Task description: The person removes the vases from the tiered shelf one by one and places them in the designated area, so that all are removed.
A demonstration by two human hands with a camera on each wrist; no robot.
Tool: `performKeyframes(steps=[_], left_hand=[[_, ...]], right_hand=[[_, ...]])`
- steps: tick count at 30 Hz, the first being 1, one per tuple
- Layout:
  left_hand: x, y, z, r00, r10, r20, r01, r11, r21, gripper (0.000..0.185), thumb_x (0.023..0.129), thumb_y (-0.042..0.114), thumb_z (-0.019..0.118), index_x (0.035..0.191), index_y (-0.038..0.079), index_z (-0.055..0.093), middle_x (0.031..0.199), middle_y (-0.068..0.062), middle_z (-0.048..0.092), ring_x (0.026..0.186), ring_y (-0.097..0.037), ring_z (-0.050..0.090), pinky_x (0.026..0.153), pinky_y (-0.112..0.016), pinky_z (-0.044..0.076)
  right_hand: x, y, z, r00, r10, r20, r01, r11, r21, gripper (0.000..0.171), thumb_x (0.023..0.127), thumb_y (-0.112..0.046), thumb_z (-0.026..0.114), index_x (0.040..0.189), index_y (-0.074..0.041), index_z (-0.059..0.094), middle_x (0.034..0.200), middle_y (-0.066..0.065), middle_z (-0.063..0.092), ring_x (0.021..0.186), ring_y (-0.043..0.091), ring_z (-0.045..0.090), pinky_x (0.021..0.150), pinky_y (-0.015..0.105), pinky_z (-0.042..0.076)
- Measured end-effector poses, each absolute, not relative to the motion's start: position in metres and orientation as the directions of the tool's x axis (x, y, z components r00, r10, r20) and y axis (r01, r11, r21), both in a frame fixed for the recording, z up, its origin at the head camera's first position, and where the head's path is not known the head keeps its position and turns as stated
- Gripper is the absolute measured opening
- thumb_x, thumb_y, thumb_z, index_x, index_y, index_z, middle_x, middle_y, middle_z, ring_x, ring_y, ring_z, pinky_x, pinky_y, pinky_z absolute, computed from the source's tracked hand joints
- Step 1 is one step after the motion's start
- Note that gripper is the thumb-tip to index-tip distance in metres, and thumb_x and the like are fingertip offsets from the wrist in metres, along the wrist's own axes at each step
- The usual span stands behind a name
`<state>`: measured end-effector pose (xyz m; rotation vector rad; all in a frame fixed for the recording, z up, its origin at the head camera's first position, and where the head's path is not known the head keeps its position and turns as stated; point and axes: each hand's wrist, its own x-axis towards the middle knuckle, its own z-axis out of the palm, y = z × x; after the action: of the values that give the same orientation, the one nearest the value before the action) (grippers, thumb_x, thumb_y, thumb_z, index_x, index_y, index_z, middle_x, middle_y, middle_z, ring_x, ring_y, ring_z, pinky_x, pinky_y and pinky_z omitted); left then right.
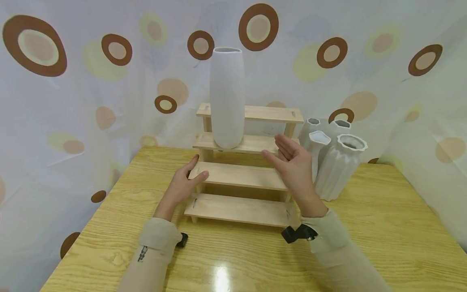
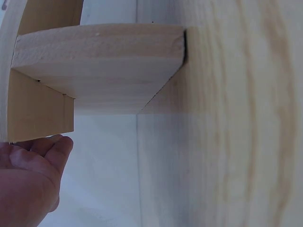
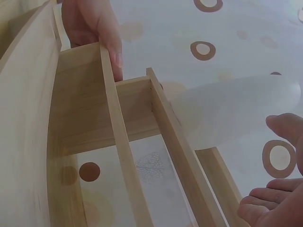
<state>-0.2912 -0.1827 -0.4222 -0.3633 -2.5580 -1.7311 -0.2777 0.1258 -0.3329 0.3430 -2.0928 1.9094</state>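
Observation:
A stepped wooden display rack (image 1: 240, 175) with several tiers stands on the table. My left hand (image 1: 181, 184) grips the left end of one of its middle boards, thumb over the top and fingers at the side; the left wrist view shows those fingers (image 2: 53, 150) beside the wood. A tall white vase (image 1: 228, 101) stands upright on the tier below the top one, left of the middle. My right hand (image 1: 294, 164) is raised at the rack's right end, fingers extended, thumb apart, holding nothing. In the right wrist view the vase (image 3: 236, 111) lies beyond the right hand's thumb.
Several white vases stand grouped right of the rack, close behind my right hand, among them a fluted one (image 1: 339, 170) and a slim one (image 1: 318, 140). The wooden table (image 1: 383, 227) reaches back to a patterned cloth (image 1: 120, 89).

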Motion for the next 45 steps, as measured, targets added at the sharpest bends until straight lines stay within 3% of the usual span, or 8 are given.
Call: performKeyframes(steps=[17,27,34,45], left_hand=[[-0.292,-0.183,-0.425,-0.969,0.183,0.166,0.222,0.352,0.909,0.085,0.095,0.051,0.061,0.158,0.012,0.02,0.163,0.0,0.017,0.148,-0.018,0.012,0.118,-0.043,0.019],[-0.292,-0.183,-0.423,-0.968,0.185,0.167,0.223,0.34,0.914,0.084,0.095,0.049,0.062,0.158,0.012,0.02,0.163,-0.002,0.016,0.147,-0.015,0.012,0.118,-0.04,0.019],[-0.292,-0.184,-0.424,-0.971,0.182,0.157,0.213,0.35,0.912,0.084,0.095,0.051,0.062,0.158,0.016,0.02,0.161,0.006,0.016,0.147,-0.014,0.012,0.118,-0.039,0.019],[-0.291,-0.184,-0.422,-0.97,0.179,0.163,0.218,0.35,0.911,0.083,0.095,0.051,0.062,0.158,0.015,0.02,0.163,-0.001,0.017,0.148,-0.016,0.012,0.118,-0.041,0.019]], right_hand=[[-0.291,0.106,-0.33,-0.921,0.002,0.39,-0.39,0.045,-0.92,0.071,0.082,-0.015,0.084,0.142,0.0,0.051,0.144,0.012,0.051,0.133,0.021,0.048,0.105,0.026,0.04],[-0.299,0.096,-0.33,-0.916,-0.002,0.401,-0.4,0.085,-0.912,0.071,0.083,-0.019,0.083,0.143,-0.001,0.051,0.144,0.01,0.052,0.133,0.02,0.048,0.106,0.028,0.039],[-0.303,0.088,-0.331,-0.909,-0.01,0.417,-0.416,0.084,-0.905,0.071,0.083,-0.021,0.082,0.143,0.0,0.05,0.145,0.01,0.051,0.133,0.018,0.048,0.106,0.029,0.039],[-0.307,0.076,-0.328,-0.899,-0.029,0.437,-0.438,0.037,-0.898,0.073,0.083,-0.018,0.082,0.145,0.0,0.047,0.147,0.01,0.048,0.135,0.014,0.045,0.108,0.028,0.037]])
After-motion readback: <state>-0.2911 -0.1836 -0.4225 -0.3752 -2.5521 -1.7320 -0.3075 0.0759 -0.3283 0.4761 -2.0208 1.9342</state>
